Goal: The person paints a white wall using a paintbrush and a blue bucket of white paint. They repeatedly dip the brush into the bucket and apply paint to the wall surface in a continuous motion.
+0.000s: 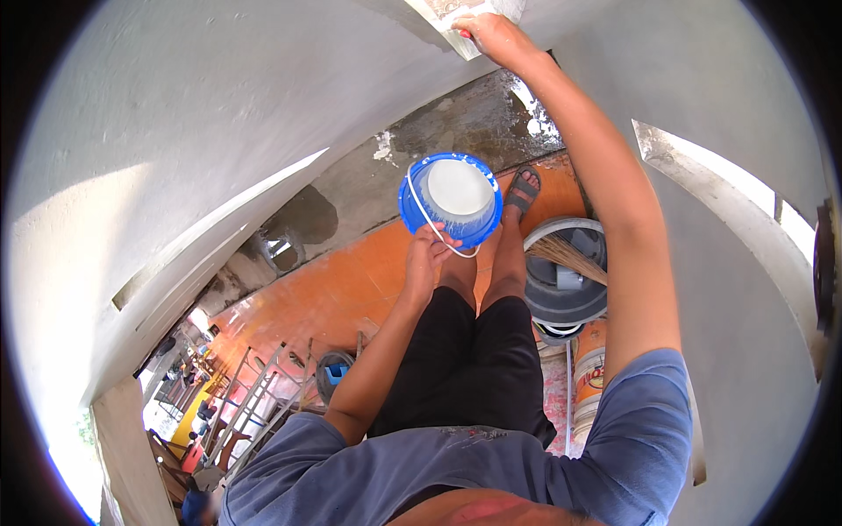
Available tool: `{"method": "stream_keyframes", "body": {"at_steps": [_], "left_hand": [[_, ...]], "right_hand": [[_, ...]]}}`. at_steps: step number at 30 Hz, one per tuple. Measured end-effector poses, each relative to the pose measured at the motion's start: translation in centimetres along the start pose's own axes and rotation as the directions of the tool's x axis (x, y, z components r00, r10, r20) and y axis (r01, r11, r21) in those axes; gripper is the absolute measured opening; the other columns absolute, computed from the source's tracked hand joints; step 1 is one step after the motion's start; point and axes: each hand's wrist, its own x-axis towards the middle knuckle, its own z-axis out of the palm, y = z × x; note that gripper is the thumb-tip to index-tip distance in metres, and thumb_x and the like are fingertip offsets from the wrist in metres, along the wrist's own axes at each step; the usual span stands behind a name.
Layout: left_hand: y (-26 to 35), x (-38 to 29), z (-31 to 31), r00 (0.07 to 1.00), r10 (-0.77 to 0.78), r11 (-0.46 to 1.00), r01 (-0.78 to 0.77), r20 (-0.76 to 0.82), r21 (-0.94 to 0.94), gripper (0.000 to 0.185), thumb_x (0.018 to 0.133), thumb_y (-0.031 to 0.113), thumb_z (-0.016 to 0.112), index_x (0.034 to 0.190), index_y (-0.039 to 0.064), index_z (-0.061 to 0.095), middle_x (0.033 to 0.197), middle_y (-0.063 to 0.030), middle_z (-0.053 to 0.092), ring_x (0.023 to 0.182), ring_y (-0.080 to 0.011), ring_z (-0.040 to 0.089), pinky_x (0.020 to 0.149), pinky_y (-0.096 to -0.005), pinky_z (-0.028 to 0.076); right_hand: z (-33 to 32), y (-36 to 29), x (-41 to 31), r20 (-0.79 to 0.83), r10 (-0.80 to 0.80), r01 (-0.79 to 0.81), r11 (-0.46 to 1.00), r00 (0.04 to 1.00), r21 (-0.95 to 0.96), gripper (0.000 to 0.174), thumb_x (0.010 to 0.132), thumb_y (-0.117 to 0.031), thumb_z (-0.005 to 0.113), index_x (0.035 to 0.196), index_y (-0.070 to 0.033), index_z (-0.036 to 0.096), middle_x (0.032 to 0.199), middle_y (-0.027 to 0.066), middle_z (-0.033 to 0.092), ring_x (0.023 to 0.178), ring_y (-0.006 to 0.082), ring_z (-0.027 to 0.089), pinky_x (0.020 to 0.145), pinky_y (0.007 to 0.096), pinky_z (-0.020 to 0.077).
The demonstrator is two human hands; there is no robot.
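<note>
My left hand [429,255] grips a blue plastic bucket [411,207] by its near rim, beside the white wire handle. White liquid, apparently paint [460,187], lies in the bucket, and white splashes mark its rim. At the top of the view, my right hand [492,36] is stretched up to a white recess in the wall [454,26]. Its fingers are closed around a tool with a red handle [465,33]. Only the end of that handle shows, and the working end is hidden by the hand.
To the right, a large dark tub [559,296] holds a straw broom [566,256]; other buckets [590,388] stand below. Orange tiles [368,269] meet a wet concrete ledge [421,131]. Metal ladders [253,401] and a person [196,503] are at lower left. A pale wall [197,85] rises ahead.
</note>
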Motion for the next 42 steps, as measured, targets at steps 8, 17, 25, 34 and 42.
{"method": "stream_keyframes", "body": {"at_steps": [8,17,25,34,42], "left_hand": [[-0.5,0.0,-0.7,1.0,-0.028,0.999,0.028,0.002,-0.019,0.046,0.1,0.041,0.032,0.126,0.006,0.047,0.103,-0.0064,0.06,0.107,-0.0245,0.064,0.097,-0.0362,0.044],[-0.5,0.1,-0.5,1.0,-0.028,0.999,0.028,-0.009,-0.019,0.047,0.1,0.042,0.033,0.126,0.006,0.047,0.103,-0.0067,0.06,0.107,-0.0248,0.064,0.098,-0.0369,0.043],[-0.2,0.4,0.0,1.0,-0.011,1.0,0.011,0.01,-0.014,0.045,0.1,0.04,0.034,0.126,0.006,0.048,0.102,-0.0067,0.06,0.106,-0.024,0.064,0.097,-0.0358,0.044],[-0.7,0.4,0.5,0.999,-0.017,1.0,0.017,0.034,-0.019,0.047,0.102,0.042,0.031,0.129,0.005,0.045,0.105,-0.0071,0.059,0.108,-0.0252,0.064,0.099,-0.0378,0.043],[0.0,0.2,1.5,1.0,-0.024,0.995,0.024,0.006,-0.098,0.037,0.098,0.03,0.039,0.123,0.004,0.05,0.098,-0.0065,0.062,0.099,-0.0227,0.066,0.092,-0.0348,0.047]], "right_hand": [[-0.3,1.4,-5.1,0.23,-0.053,0.068,0.996,0.972,-0.059,0.03,0.084,0.002,0.06,0.11,-0.008,0.072,0.115,0.0134,0.07,0.101,0.0361,0.067,0.089,0.0416,0.0534],[0.6,0.9,-2.5,-0.217,-0.114,0.114,0.993,0.97,-0.012,0.032,0.086,-0.001,0.064,0.115,-0.011,0.072,0.115,0.0146,0.07,0.098,0.0353,0.067,0.087,0.041,0.0544],[3.9,1.7,-3.9,-0.115,0.141,-0.135,0.989,0.983,0.06,0.035,0.084,0.001,0.065,0.116,-0.011,0.071,0.109,0.0134,0.072,0.095,0.0344,0.069,0.086,0.04,0.0554],[-1.1,0.6,-7.3,-0.039,0.03,-0.029,0.999,0.999,0.022,0.029,0.086,0.0,0.066,0.112,-0.009,0.072,0.116,0.013,0.07,0.1,0.0348,0.068,0.087,0.0403,0.0551],[3.4,2.2,-3.9,-0.281,0.086,-0.085,0.996,0.956,0.014,0.034,0.085,0.003,0.058,0.115,-0.01,0.069,0.123,0.0095,0.067,0.103,0.0343,0.066,0.089,0.0413,0.0539]]}}
